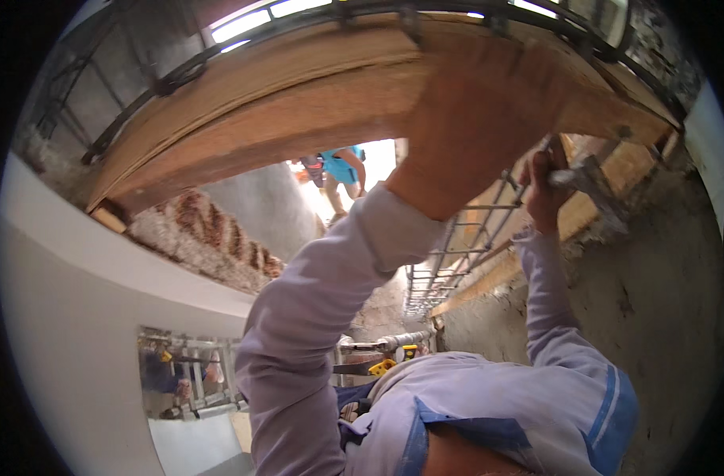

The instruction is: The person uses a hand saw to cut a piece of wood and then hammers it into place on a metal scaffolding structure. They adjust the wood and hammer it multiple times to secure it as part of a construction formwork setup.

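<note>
A long wooden plank form point(275, 123) runs overhead across the upper part of the head view. My left hand point(477, 119) is raised against its face, large and smeared by motion, so its fingers cannot be made out. Lower and to the right, my right hand point(541, 186) is closed round a hammer point(596, 190), whose grey metal head shows beside the fingers. The hammer is close to the plank's right end, near the rough wall. Part of the plank is hidden behind my left hand and forearm.
A steel rebar cage point(465, 246) stretches below the plank between my arms. A grey plastered wall point(655, 293) stands at right, broken brickwork point(219, 230) at left. Through the gap, a person in turquoise point(344, 168) is below. A yellow-handled saw point(382, 367) lies near my waist.
</note>
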Demonstrator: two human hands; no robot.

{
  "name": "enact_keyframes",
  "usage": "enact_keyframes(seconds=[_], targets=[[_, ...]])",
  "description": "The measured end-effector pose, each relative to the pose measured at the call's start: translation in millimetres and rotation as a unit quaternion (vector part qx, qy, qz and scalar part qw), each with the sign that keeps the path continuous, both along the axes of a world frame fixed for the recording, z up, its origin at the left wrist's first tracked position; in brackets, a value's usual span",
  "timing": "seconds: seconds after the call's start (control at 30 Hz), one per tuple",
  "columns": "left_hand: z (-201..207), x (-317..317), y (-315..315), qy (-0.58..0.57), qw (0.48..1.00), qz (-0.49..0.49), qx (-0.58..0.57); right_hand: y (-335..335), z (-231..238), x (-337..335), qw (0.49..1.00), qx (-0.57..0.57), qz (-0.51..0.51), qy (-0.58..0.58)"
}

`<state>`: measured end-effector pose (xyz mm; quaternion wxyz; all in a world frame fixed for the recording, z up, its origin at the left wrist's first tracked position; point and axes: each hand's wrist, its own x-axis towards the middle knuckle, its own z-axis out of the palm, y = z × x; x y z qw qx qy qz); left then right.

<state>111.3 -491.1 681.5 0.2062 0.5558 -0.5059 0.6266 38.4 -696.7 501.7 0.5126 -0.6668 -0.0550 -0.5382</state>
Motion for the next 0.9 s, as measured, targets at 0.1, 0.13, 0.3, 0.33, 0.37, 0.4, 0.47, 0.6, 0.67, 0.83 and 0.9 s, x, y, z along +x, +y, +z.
enact_keyframes(seconds=[0.1, 0.13, 0.3, 0.33, 0.37, 0.4, 0.47, 0.6, 0.67, 0.83, 0.9], targets=[[-5.9, -1.3, -2.4, 0.030, 0.999, -0.023, 0.010, 25.4, 7.9, 4.3, 0.999, 0.041, 0.006, -0.031], [-5.3, -4.4, -3.3, 0.042, 0.999, -0.033, 0.003, 29.2, 12.7, 2.6, 0.999, 0.041, -0.011, -0.017], [-4.7, -7.2, 1.3, 0.037, 0.999, 0.017, 0.023, 23.1, -0.7, 11.0, 0.997, 0.074, -0.006, -0.029], [-5.2, -4.1, 3.9, 0.024, 0.999, 0.005, 0.022, 16.5, -3.1, 9.8, 0.997, 0.075, -0.018, -0.029], [-10.0, 2.3, 8.7, 0.014, 1.000, -0.005, 0.026, 21.0, -8.8, 15.6, 0.995, 0.087, -0.031, -0.030], [-6.9, 1.5, 6.0, 0.037, 0.998, 0.015, 0.047, 15.4, -12.9, 16.2, 0.996, 0.079, 0.009, -0.041], [-2.9, 1.3, 11.0, 0.048, 0.994, 0.058, 0.077, 31.5, -5.0, 22.1, 0.994, 0.078, 0.070, -0.041], [5.9, -7.9, 6.7, 0.047, 0.992, 0.067, 0.099, 21.5, 0.5, 17.4, 1.000, 0.001, -0.009, 0.003], [7.7, -15.2, 3.8, 0.061, 0.991, 0.070, 0.101, 8.8, -11.7, 19.9, 0.999, -0.030, -0.034, 0.005], [9.4, -19.9, 13.6, 0.077, 0.982, 0.112, 0.130, 18.5, -8.7, 16.1, 1.000, -0.021, -0.015, 0.016], [8.8, -19.7, 13.7, 0.084, 0.982, 0.113, 0.130, 20.8, -6.5, 17.7, 1.000, -0.006, -0.001, 0.019]])
